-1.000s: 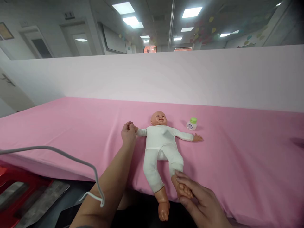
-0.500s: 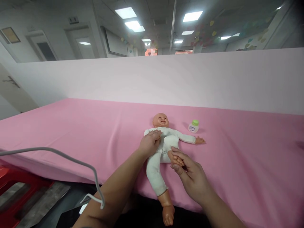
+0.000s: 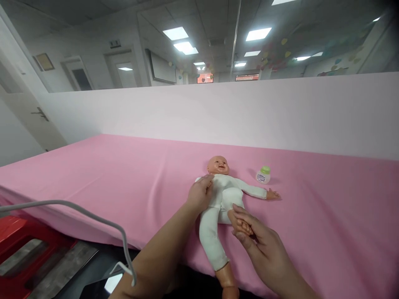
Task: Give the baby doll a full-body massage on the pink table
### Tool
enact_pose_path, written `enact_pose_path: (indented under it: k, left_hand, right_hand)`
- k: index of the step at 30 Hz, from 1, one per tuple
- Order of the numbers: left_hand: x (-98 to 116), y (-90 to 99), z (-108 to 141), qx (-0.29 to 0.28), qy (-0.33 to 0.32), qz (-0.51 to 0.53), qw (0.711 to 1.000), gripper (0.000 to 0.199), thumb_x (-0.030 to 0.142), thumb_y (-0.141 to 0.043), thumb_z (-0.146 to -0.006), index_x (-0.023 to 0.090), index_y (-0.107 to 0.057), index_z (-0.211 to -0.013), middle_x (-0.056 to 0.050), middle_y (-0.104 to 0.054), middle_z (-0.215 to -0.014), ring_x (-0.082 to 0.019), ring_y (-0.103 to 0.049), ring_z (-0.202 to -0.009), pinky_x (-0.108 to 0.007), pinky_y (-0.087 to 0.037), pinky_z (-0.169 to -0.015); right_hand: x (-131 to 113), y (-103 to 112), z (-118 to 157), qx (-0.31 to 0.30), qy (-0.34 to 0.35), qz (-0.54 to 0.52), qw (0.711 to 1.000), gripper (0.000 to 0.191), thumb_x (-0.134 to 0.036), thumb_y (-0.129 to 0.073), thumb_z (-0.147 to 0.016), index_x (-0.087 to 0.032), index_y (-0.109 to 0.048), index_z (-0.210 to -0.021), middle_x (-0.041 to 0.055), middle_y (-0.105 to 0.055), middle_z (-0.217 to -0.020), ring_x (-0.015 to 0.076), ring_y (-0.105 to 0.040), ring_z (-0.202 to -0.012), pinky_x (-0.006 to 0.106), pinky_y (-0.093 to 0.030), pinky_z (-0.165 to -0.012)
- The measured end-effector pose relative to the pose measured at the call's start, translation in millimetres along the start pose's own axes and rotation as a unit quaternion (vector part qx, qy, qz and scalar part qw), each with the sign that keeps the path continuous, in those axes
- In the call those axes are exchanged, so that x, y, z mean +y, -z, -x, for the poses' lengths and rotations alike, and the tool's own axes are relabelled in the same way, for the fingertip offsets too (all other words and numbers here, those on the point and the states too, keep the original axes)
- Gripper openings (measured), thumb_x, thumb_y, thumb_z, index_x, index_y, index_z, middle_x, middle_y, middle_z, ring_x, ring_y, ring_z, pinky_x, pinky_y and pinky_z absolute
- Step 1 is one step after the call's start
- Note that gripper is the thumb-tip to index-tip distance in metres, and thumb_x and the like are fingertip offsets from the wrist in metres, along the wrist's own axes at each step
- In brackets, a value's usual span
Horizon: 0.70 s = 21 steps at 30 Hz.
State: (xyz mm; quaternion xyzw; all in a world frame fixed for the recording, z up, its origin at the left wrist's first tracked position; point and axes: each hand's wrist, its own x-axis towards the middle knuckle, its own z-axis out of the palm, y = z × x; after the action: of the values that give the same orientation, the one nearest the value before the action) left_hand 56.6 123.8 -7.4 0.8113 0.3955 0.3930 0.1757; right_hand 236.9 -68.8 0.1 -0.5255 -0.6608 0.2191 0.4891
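Observation:
A baby doll point(image 3: 229, 193) in a white cloth suit lies on its back on a pink sheet point(image 3: 124, 178), its head towards the wall. My left hand point(image 3: 201, 193) is closed at the doll's arm on the left of the view, near its chest; the doll's hand there is mostly hidden. With its thumb below and fingers above, my right hand point(image 3: 260, 241) grips the doll's foot point(image 3: 243, 226), the leg bent up over the body. The doll's other leg stretches towards me. Its other arm lies out to the right, below a small clear bottle point(image 3: 263, 176) with a green cap.
A white wall panel point(image 3: 218, 116) with glass above it runs behind the sheet. A grey cable point(image 3: 93, 214) arches over my left forearm. A red stool point(image 3: 18, 236) stands at the lower left, and a door with a handle is at the far left.
The whole view has shifted, so the doll, bottle and hands appear lower and further right. Both hands keep their places on the doll.

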Motion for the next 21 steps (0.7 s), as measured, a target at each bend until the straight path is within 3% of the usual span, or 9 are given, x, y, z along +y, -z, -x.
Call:
enact_pose_path:
  k: [5, 11, 15, 21]
  left_hand:
    - [-19.9, 16.4, -5.0, 0.119, 0.162, 0.123, 0.972, 0.043, 0.031, -0.05, -0.102, 0.024, -0.061, -0.143, -0.007, -0.077, -0.113, -0.021, -0.072, -0.1, -0.037, -0.059, -0.093]
    - [-51.8, 34.1, -11.3, 0.235, 0.293, 0.202, 0.904, 0.046, 0.029, -0.051, -0.1, 0.021, -0.056, -0.145, -0.012, -0.072, -0.119, -0.02, -0.07, -0.1, -0.033, -0.058, -0.085]
    - [-67.1, 39.9, -12.6, 0.248, 0.358, 0.185, 0.881, 0.05, 0.026, -0.052, -0.097, 0.019, -0.054, -0.147, -0.014, -0.07, -0.122, -0.021, -0.07, -0.101, -0.032, -0.058, -0.084]
    - [-78.5, 45.2, -8.7, 0.203, 0.386, 0.099, 0.895, 0.059, 0.023, -0.056, -0.092, 0.021, -0.053, -0.151, -0.017, -0.067, -0.132, -0.028, -0.072, -0.107, -0.04, -0.059, -0.087]
  right_hand:
    - [-4.2, 12.3, 33.6, 0.006, 0.003, 0.006, 1.0, 0.04, -0.04, -0.065, -0.1, -0.03, -0.068, -0.139, 0.0092, -0.066, -0.146, 0.0314, -0.068, -0.127, 0.038, -0.062, -0.098]
    - [13.9, 20.2, 69.8, -0.017, 0.051, 0.065, 0.996, 0.04, -0.046, -0.075, -0.09, -0.031, -0.077, -0.128, 0.0073, -0.075, -0.132, 0.0316, -0.073, -0.117, 0.033, -0.062, -0.094]
    - [32.6, 12.9, 85.4, -0.037, 0.059, 0.091, 0.993, 0.039, -0.047, -0.074, -0.091, -0.034, -0.077, -0.128, 0.0042, -0.075, -0.13, 0.0307, -0.074, -0.116, 0.033, -0.064, -0.092]
    - [51.4, -4.7, 105.5, -0.04, 0.058, 0.119, 0.99, 0.039, -0.042, -0.068, -0.095, -0.034, -0.073, -0.133, 0.0032, -0.073, -0.135, 0.0289, -0.072, -0.12, 0.033, -0.063, -0.095]
